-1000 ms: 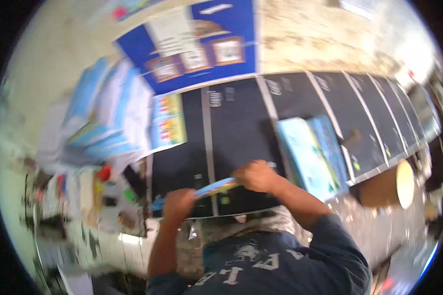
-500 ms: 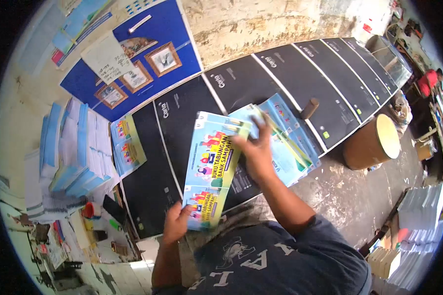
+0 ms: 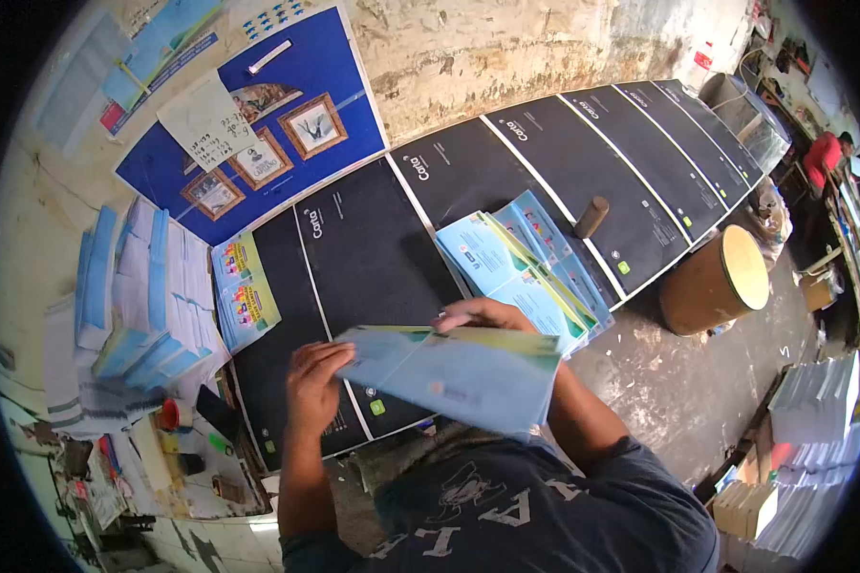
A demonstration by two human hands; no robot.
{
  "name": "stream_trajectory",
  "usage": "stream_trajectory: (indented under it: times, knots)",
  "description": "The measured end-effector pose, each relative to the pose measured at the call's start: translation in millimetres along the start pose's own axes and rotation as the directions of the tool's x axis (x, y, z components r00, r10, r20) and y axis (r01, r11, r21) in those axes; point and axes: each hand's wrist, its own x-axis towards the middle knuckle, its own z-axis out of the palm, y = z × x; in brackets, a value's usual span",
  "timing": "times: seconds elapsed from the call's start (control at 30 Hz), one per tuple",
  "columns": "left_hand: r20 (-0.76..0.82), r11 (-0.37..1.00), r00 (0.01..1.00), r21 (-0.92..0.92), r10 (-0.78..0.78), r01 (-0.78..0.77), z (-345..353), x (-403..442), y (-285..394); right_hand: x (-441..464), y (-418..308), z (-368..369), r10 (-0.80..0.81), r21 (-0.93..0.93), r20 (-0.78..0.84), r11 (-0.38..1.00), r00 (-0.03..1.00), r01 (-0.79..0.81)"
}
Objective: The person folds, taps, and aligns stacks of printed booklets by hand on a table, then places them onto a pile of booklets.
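Both my hands hold a light blue and green printed booklet [image 3: 449, 377] above the black-covered table, in front of my shirt. It is tilted nearly flat and blurred by motion. My left hand [image 3: 315, 382] pinches its left end between thumb and fingers. My right hand [image 3: 485, 313] grips the far long edge, its fingers partly hidden behind the booklet. Just beyond that hand, a fanned pile of similar booklets [image 3: 521, 272] lies on the table. Another booklet [image 3: 245, 291] with a cartoon cover rests flat at the table's left end.
Tall stacks of blue-covered paper [image 3: 148, 296] stand at the left. A short brown cylinder [image 3: 592, 218] stands on the table [image 3: 354, 239] by the pile. On the floor to the right is a brown drum [image 3: 717, 282]. Paper stacks [image 3: 817, 401] fill the lower right; a person in red [image 3: 820, 160] is far right.
The booklet has turned from upright, cover facing me, to nearly flat with its other side showing. My right hand has moved down toward me; my left has shifted slightly left and up.
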Motion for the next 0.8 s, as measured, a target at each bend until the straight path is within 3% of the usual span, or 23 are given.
stream_trajectory:
  times: [0.03, 0.1, 0.17, 0.23, 0.3, 0.33, 0.37, 0.47, 0.5, 0.57, 0.63, 0.67, 0.7, 0.73, 0.77, 0.8]
  knots:
    - [-0.014, 0.985, 0.991, 0.113, 0.135, -0.133, -13, 4, -4, -8, -8, -8, -0.014, -0.070, 0.056, 0.997, 0.998, 0.018]
    - [0.018, 0.958, 0.982, 0.220, 0.187, -0.186, -40, 0, -4, -19, -28, -28, 0.121, -0.166, -0.035, 0.978, 0.992, -0.125]
    - [0.065, 0.917, 0.969, 0.314, 0.237, -0.246, -54, 5, 6, -18, -49, -22, 0.320, 0.118, -0.124, 0.945, 0.939, -0.306]
    - [0.165, 0.804, 0.889, 0.382, 0.427, -0.456, -57, 22, 22, -8, -42, -17, 0.356, -0.136, 0.235, 0.933, 0.904, -0.332]
    - [0.220, 0.780, 0.866, 0.377, 0.448, -0.499, -44, 41, 32, 6, -58, 3, 0.453, -0.479, 0.333, 0.837, 0.827, -0.266]
    - [0.166, 0.763, 0.855, 0.391, 0.492, -0.515, -35, 50, 31, 10, -56, 6, 0.578, -0.337, 0.246, 0.804, 0.778, -0.491]
    - [0.112, 0.744, 0.838, 0.407, 0.534, -0.529, -25, 59, 31, 8, -36, -3, 0.552, -0.361, 0.130, 0.800, 0.824, -0.479]
    - [-0.054, 0.769, 0.829, 0.412, 0.556, -0.489, 13, 83, 42, -1, -64, -21, 0.491, -0.055, -0.065, 0.868, 0.869, -0.494]
    - [-0.046, 0.780, 0.852, 0.429, 0.522, -0.456, 26, 93, 48, -3, -70, -30, 0.474, -0.124, -0.148, 0.862, 0.868, -0.492]
    - [-0.033, 0.843, 0.909, 0.388, 0.416, -0.372, 60, 109, 46, -10, -66, -61, 0.406, -0.221, -0.272, 0.856, 0.873, -0.467]
    - [0.045, 0.928, 0.995, 0.359, 0.093, -0.103, 92, 113, 65, 3, -93, -64, 0.347, -0.506, -0.458, 0.655, 0.818, -0.561]
    - [-0.027, 0.994, 0.999, 0.108, 0.016, -0.013, 123, 102, 52, 6, -80, -79, 0.307, -0.545, -0.497, 0.618, 0.812, -0.567]
    - [-0.052, 0.954, 0.971, -0.206, -0.231, 0.216, 157, 89, 48, 2, -46, -110, 0.309, -0.637, -0.509, 0.492, 0.803, -0.593]
    - [0.281, 0.424, 0.766, -0.699, -0.578, 0.576, 201, 74, 33, -1, -29, -125, 0.280, -0.806, -0.471, 0.250, 0.837, -0.537]
    - [0.662, -0.079, 0.434, -0.597, -0.611, 0.799, 198, 81, 50, -3, -18, -135, 0.273, -0.902, -0.419, -0.019, 0.866, -0.431]
    - [0.625, 0.021, 0.428, -0.550, -0.653, 0.835, 212, 76, 57, 1, -13, -144, 0.170, -0.843, -0.537, -0.131, 0.827, -0.521]
